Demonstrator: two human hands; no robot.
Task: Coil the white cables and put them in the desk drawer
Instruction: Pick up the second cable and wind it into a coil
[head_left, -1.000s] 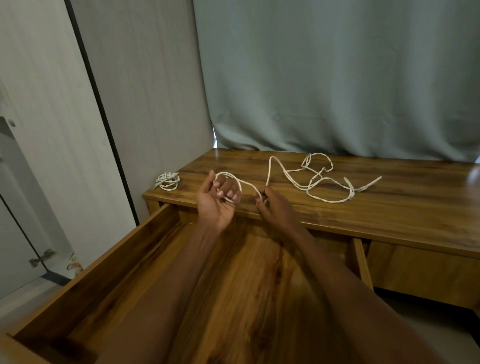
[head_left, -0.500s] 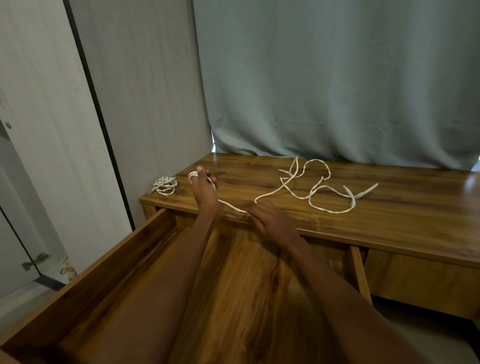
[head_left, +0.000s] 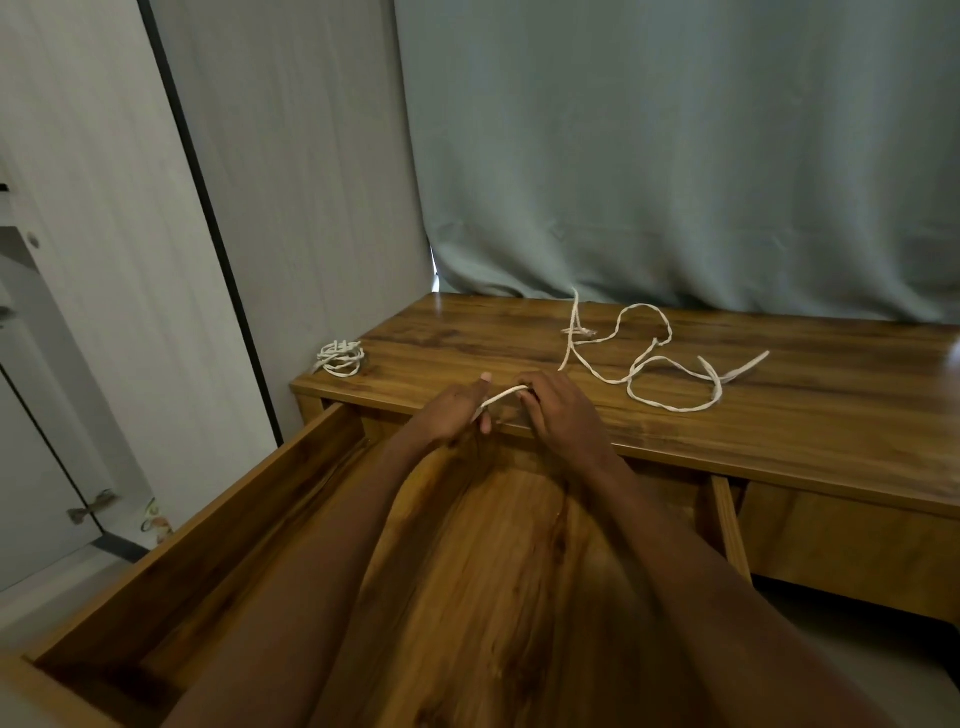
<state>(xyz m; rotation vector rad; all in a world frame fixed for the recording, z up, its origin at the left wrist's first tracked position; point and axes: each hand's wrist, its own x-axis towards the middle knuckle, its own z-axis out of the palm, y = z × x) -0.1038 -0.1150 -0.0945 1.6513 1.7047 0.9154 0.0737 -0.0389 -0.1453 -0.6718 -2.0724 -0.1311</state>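
Head view, nearest first: open desk drawer (head_left: 208, 561) filling the lower half of the frame, wooden floor bare between two forearms that reach up from the bottom edge. Left side wall of the drawer running from lower left up toward the centre. At frame centre, above the drawer's far end and at the front edge of the desk top (head_left: 779, 415), both hands close together. Left hand (head_left: 452, 413) curled, thumb raised, gripping one end of a short taut stretch of white cable (head_left: 670, 408); how many turns lie inside that palm, hard to tell from this angle. Right hand (head_left: 563, 415) just beside it, fingers bent over and pinching the same stretch at its upper end. Beyond the right hand, to the upper right of centre, the loose length of that cable lying in open curves on the desk top, one loop near the back, a wider one nearer the front, a free end pointing right. At the desk's left front corner, left of centre, a second cable as a small coiled bundle (head_left: 341, 357), well apart from the hands. Farthest back, a grey-green curtain (head_left: 675, 156) hanging down to the desk's rear edge, pale panelled wall (head_left: 291, 182) to its left.
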